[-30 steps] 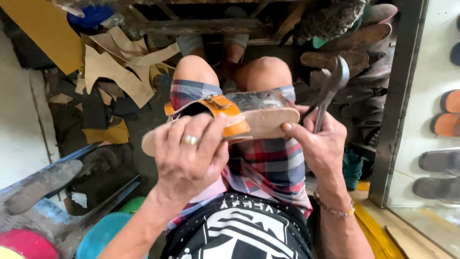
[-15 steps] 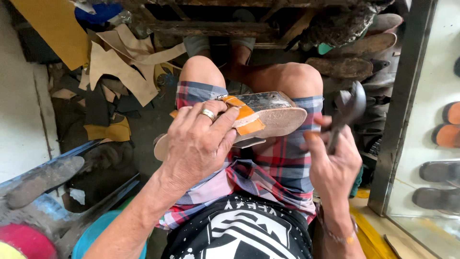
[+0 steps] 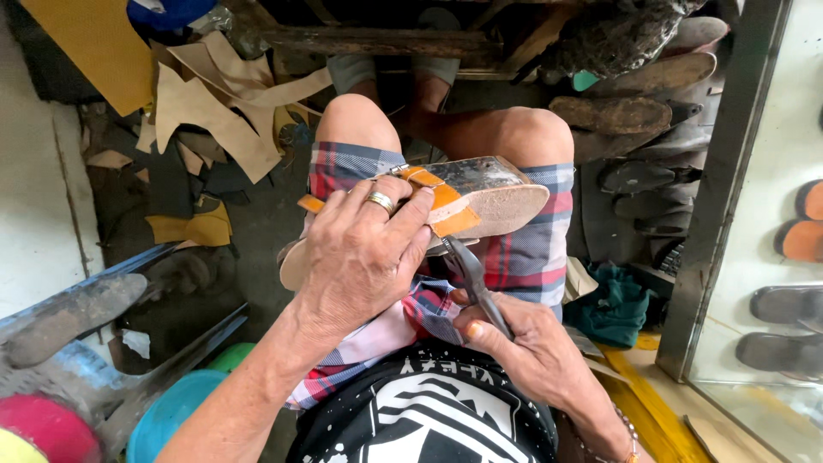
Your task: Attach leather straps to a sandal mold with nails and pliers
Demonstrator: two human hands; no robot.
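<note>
Both hands work at the centre of the frame, over a lap in plaid shorts [image 3: 523,257]. At centre, the left hand [image 3: 364,257], a ring [image 3: 380,201] on one finger, is clasped over a sandal [image 3: 480,201], fingers curled across its orange strap [image 3: 437,201] and pinning it on the thighs. Turned partly on its side, the sandal shows a pale sole edge and a dark upper face, its toe pointing toward the right of the frame. Just below it, at lower centre, the right hand [image 3: 527,347] is closed around the handles of dark metal pliers [image 3: 471,274], whose nose reaches up to the sandal's underside beside the left thumb; whether the tips bite into the sole cannot be told. A black shirt with a white print [image 3: 429,411] fills the bottom of the frame. Tan and yellow leather scraps [image 3: 214,111] lie heaped on the floor at upper left. Worn soles [image 3: 613,111] and dark sandals are stacked at upper right, near a metal post [image 3: 729,171]. More footwear [image 3: 789,309] shows behind glass at the right edge. A teal cloth [image 3: 613,309] sits on the floor right of the lap, and a blue bowl [image 3: 171,411] sits at lower left beside a long metal tool [image 3: 77,304].
</note>
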